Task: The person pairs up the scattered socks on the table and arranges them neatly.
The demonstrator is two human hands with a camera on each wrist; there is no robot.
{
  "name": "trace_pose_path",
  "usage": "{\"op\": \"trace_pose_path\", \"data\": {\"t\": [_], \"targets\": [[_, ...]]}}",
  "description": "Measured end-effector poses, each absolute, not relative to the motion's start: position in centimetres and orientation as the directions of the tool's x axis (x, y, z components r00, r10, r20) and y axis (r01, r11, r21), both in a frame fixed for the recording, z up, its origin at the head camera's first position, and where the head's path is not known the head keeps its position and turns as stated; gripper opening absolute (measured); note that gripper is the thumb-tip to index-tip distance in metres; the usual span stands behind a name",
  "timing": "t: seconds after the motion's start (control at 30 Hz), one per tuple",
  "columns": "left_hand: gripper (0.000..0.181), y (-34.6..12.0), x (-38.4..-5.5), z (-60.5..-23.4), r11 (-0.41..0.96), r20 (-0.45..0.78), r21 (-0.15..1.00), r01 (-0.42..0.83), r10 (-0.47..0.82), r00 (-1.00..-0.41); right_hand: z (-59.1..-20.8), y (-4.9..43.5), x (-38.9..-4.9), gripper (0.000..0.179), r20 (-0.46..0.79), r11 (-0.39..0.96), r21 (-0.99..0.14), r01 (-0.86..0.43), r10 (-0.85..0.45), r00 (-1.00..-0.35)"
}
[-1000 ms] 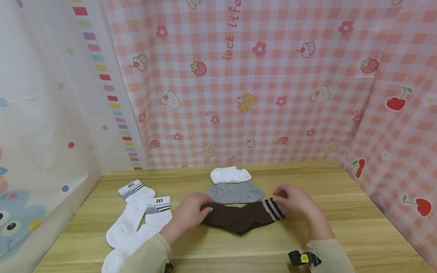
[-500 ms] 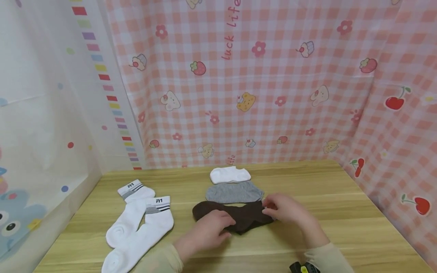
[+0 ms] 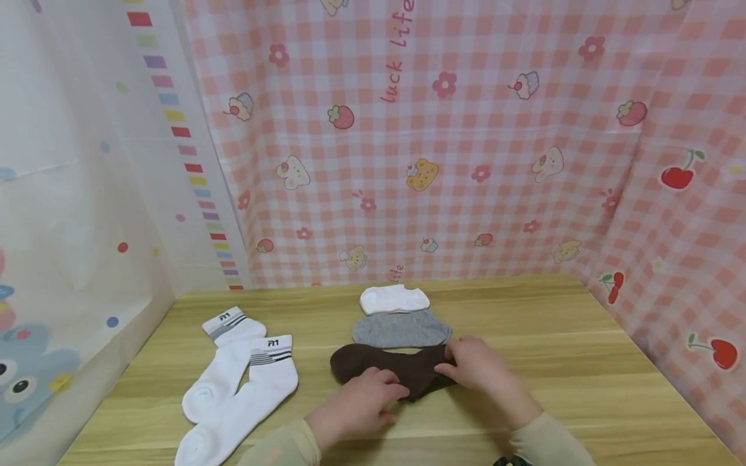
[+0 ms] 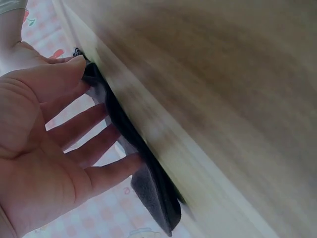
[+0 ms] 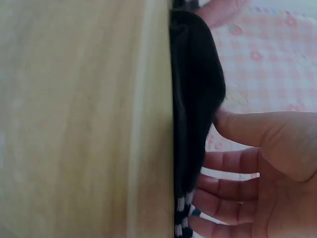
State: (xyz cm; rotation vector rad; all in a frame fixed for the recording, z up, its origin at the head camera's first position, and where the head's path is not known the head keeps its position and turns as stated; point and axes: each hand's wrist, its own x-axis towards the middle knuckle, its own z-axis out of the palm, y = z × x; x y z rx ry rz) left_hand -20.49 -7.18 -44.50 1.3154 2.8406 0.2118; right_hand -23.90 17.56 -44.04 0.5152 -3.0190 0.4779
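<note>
A dark brown sock (image 3: 373, 362) lies across the middle of the wooden table, its toe to the left. My left hand (image 3: 364, 401) rests at its near edge, fingers spread and touching the fabric; the left wrist view shows the palm and fingers (image 4: 79, 134) fairly straight. Over the cuff end lies my right hand (image 3: 480, 369), which hides the cuff from above. In the right wrist view its thumb touches the sock (image 5: 195, 89), and its fingers lie flat against the side near the grey stripes. Just behind is a grey ankle sock (image 3: 402, 330).
A white low-cut sock (image 3: 393, 299) lies behind the grey one. To the left, two white socks with striped cuffs (image 3: 271, 353) overlap each other on the table (image 3: 583, 362). A pink checked curtain (image 3: 466, 129) hangs behind the table.
My left hand has moved from the toe rightward and nearer, to the sock's middle. My right hand has let go of its pinch on the cuff and shifted left; the stripes are now covered from above.
</note>
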Motion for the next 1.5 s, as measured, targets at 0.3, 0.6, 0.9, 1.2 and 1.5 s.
{"op": "trace_pose_path", "data": {"t": [0.3, 0.6, 0.9, 1.2, 1.5], "targets": [[0.033, -7.2, -20.4, -44.6, 0.639, 0.039, 0.09, 0.764, 0.764, -0.644, -44.3, 16.5, -23.4, 0.053, 0.11, 0.926, -0.208, -0.315, -0.298, -0.948], [0.036, -7.6, -20.4, -44.3, 0.628, 0.032, 0.09, 0.773, 0.774, -0.632, -44.3, 16.8, -23.3, 0.057, 0.136, 0.903, -0.195, -0.382, -0.361, -0.922], [0.038, -7.9, -20.4, -44.2, 0.606, 0.025, 0.108, 0.788, 0.791, -0.611, -44.1, 17.5, -23.7, 0.052, 0.108, 0.86, -0.241, -0.45, -0.437, -0.893], [0.036, -8.5, -20.4, -44.1, 0.551, 0.096, 0.171, 0.816, 0.815, -0.571, -43.1, 18.1, -23.9, 0.037, 0.085, 0.821, -0.255, -0.511, -0.508, -0.857], [0.029, -10.4, -20.6, -43.2, 0.535, 0.217, 0.182, 0.825, 0.796, -0.565, -41.8, 17.4, -24.7, 0.024, 0.164, 0.74, -0.27, -0.616, -0.595, -0.786]]}}
